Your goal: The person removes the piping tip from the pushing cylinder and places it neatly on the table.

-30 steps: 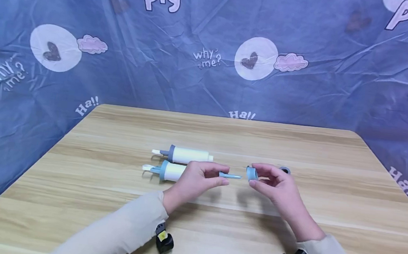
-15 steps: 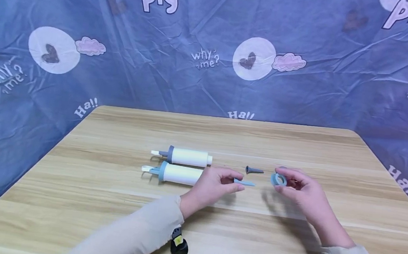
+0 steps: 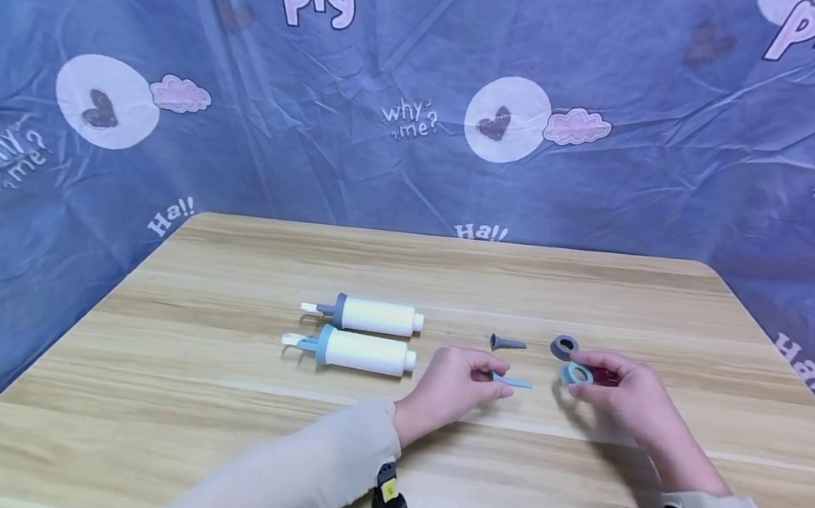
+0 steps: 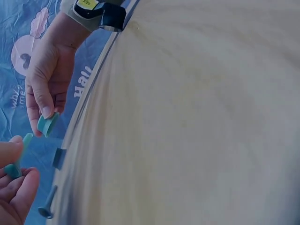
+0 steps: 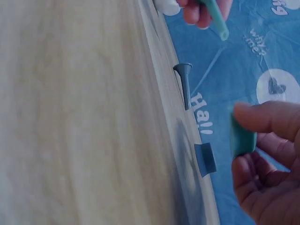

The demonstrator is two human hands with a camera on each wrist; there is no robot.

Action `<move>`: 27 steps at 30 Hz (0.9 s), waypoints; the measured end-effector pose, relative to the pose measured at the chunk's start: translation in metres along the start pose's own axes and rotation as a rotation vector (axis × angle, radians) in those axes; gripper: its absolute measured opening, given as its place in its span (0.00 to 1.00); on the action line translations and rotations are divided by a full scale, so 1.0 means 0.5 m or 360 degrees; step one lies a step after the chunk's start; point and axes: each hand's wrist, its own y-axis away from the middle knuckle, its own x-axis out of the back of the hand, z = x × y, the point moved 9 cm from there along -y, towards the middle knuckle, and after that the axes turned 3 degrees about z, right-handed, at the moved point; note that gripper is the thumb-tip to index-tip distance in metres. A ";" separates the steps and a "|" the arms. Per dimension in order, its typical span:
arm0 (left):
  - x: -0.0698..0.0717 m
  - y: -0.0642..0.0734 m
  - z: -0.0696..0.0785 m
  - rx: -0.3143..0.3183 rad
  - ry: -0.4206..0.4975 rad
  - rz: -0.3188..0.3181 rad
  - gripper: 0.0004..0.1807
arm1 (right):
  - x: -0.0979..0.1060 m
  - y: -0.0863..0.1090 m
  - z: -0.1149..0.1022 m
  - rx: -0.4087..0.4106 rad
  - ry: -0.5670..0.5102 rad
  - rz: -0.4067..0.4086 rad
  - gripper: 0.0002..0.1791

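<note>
In the head view my left hand (image 3: 458, 387) pinches a light blue tapered nozzle (image 3: 516, 382) by its wide end, its thin tip pointing right. My right hand (image 3: 635, 401) holds a light blue ring-shaped cap (image 3: 565, 376) between thumb and fingers, low over the table. The right wrist view shows this cap (image 5: 243, 138) side-on, apart from the nozzle (image 5: 216, 21). Just behind the cap lies a grey ring-shaped cap (image 3: 557, 349). A grey nozzle (image 3: 509, 343) lies to its left, beyond my left hand.
Two white syringe-like tubes lie side by side on the wooden table (image 3: 210, 399), left of my hands. The farther tube (image 3: 378, 317) has a grey collar and handle; the nearer tube (image 3: 366, 353) has light blue ones. A blue printed cloth (image 3: 357, 164) hangs behind the table.
Both hands have moved right and nearer the table with the nozzle and the light blue cap. The grey nozzle, the grey cap and the nearer tube's end have come into sight.
</note>
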 end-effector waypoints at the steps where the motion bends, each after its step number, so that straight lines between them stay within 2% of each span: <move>1: -0.002 -0.001 -0.003 0.0011 0.0003 0.0013 0.15 | -0.001 -0.001 0.005 -0.0020 0.0016 -0.0011 0.29; 7: -0.018 -0.012 -0.014 0.0023 -0.0020 0.0071 0.14 | -0.001 -0.010 0.025 -0.0079 0.0100 -0.0011 0.31; 17: -0.043 -0.013 -0.017 -0.0105 -0.0142 0.0062 0.13 | -0.010 -0.012 0.036 -0.0075 0.0194 -0.0012 0.27; 22: -0.046 -0.012 -0.011 -0.0180 -0.0247 0.0070 0.13 | -0.016 -0.014 0.037 -0.0058 0.0241 -0.0037 0.27; 27: -0.045 -0.013 -0.008 -0.0194 -0.0380 0.0072 0.14 | -0.023 -0.018 0.044 -0.0095 0.0219 -0.0060 0.29</move>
